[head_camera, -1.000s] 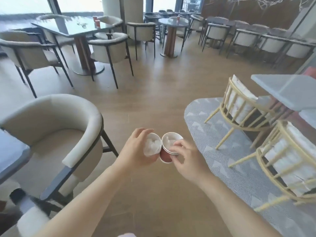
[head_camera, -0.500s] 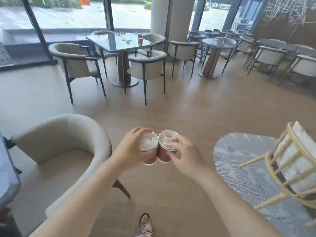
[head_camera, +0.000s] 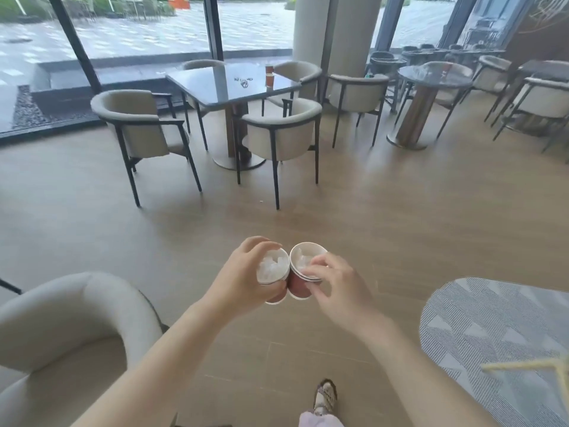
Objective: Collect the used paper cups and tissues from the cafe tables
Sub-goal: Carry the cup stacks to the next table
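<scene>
My left hand (head_camera: 240, 282) grips a red paper cup (head_camera: 272, 274) stuffed with crumpled white tissue. Right beside it, touching, my right hand (head_camera: 335, 285) holds a stack of nested red paper cups (head_camera: 303, 272) by the rim, with tissue inside. I hold both at waist height above the wooden floor. Ahead, a dark square table (head_camera: 228, 83) carries a red paper cup (head_camera: 269, 76) near its right edge and something small, perhaps a tissue (head_camera: 243, 81), at its middle. A round table (head_camera: 431, 78) at the right carries another red cup (head_camera: 447, 68).
Cream armchairs (head_camera: 280, 131) with dark legs surround the square table. Another armchair (head_camera: 70, 328) is close at my lower left. A grey patterned rug (head_camera: 498, 334) lies at the lower right. Open wooden floor stretches between me and the tables. My sandalled foot (head_camera: 324, 394) shows below.
The view has swung left and forward: the square table by the window has come nearer, and the wicker chairs on the right have left the frame. Both hands still hold the cups together.
</scene>
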`<state>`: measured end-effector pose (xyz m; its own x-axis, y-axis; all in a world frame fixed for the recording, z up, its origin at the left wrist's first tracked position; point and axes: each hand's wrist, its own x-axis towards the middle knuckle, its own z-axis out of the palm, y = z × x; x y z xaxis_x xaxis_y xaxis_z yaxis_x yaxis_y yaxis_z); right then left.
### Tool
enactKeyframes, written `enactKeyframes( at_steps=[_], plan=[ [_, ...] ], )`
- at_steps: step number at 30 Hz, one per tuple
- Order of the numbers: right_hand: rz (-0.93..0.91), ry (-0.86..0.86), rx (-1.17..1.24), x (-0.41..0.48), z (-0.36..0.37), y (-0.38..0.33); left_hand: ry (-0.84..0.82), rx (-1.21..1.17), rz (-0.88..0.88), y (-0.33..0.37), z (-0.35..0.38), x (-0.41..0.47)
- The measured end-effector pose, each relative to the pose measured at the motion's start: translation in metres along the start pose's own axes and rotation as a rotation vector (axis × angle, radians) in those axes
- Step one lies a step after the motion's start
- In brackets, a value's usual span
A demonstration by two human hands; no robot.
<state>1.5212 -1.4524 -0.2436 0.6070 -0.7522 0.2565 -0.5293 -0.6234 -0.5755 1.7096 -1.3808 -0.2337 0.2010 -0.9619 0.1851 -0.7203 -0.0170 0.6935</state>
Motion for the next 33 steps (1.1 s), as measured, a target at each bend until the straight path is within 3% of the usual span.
enactKeyframes(
  at_steps=[14,25,33],
  plan=[
    [-0.1,-0.062,-0.005,0.277,-0.003,0.165,0.076,0.06,-0.147,-0.057,0.043,0.283],
    [-0.267,-0.235,0.008,0.507,0.089,0.185,0.209,0.097,-0.366,-0.197,-0.007,0.424],
    [-0.315,-0.236,0.002,0.724,0.146,0.175,0.236,0.108,-0.341,-0.317,-0.084,0.598]
  ],
)
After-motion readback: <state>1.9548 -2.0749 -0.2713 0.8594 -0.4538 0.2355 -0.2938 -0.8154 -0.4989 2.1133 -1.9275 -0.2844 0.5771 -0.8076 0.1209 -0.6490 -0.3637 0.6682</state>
